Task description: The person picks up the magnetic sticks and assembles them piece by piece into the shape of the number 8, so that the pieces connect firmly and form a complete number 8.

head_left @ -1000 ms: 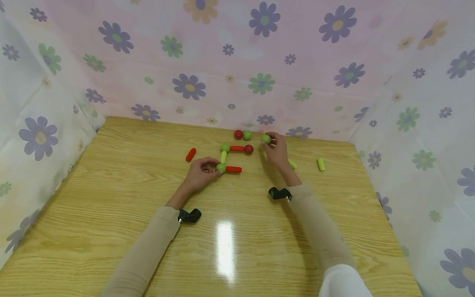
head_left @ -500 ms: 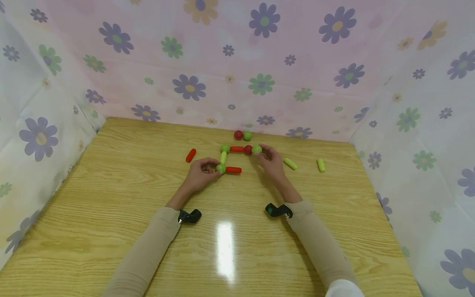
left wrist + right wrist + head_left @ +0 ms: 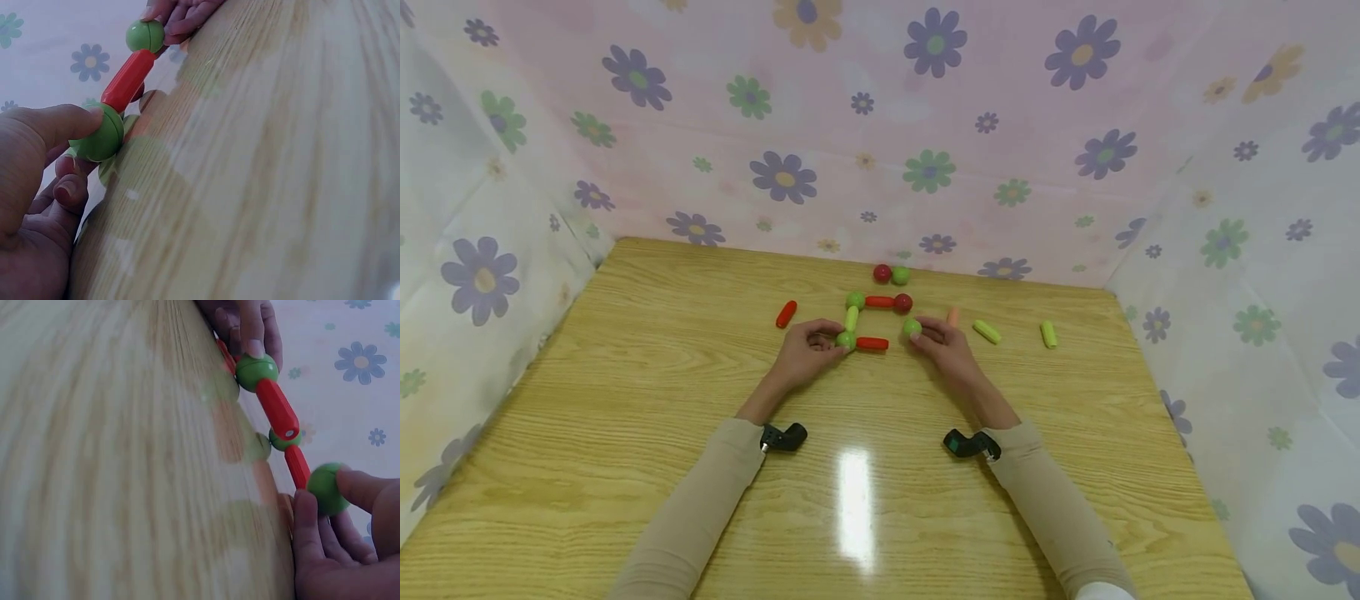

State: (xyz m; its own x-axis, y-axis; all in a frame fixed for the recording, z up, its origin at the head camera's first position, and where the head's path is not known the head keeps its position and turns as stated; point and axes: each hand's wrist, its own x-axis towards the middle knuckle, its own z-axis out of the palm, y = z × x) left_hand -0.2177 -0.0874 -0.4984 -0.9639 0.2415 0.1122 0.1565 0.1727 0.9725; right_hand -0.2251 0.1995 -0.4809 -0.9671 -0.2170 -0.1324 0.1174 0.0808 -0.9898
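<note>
Green balls sit in both grips. The left grip (image 3: 805, 357) pinches a corner ball (image 3: 846, 341) between thumb and fingers; the right grip (image 3: 951, 350) pinches a loose ball (image 3: 912, 327) that is clear of the linked pieces. From the left grip's ball, a near red rod (image 3: 872, 343) points toward the right grip, its end bare. Leading away from the left grip, a lime rod (image 3: 852, 319) meets a far green ball (image 3: 855, 301), and a far red rod (image 3: 879, 302) runs from that to a dark red ball (image 3: 903, 303) just beyond the right grip's ball.

The step in hand looks like fitting the loose ball onto the near red rod. That would call for moving the right grip toward the left one, ball level with the rod's end, while the left grip steadies the corner. A pale spot (image 3: 289, 433) on that end may be a magnet, though the right wrist view is too soft to be sure.

On the surface (image 3: 917, 517), a salmon rod (image 3: 952, 317) lies just past the right grip, partly hidden by it; a spare lime rod (image 3: 987, 332) lies farther right. A spare red rod (image 3: 786, 314) lies beyond the left grip.
</note>
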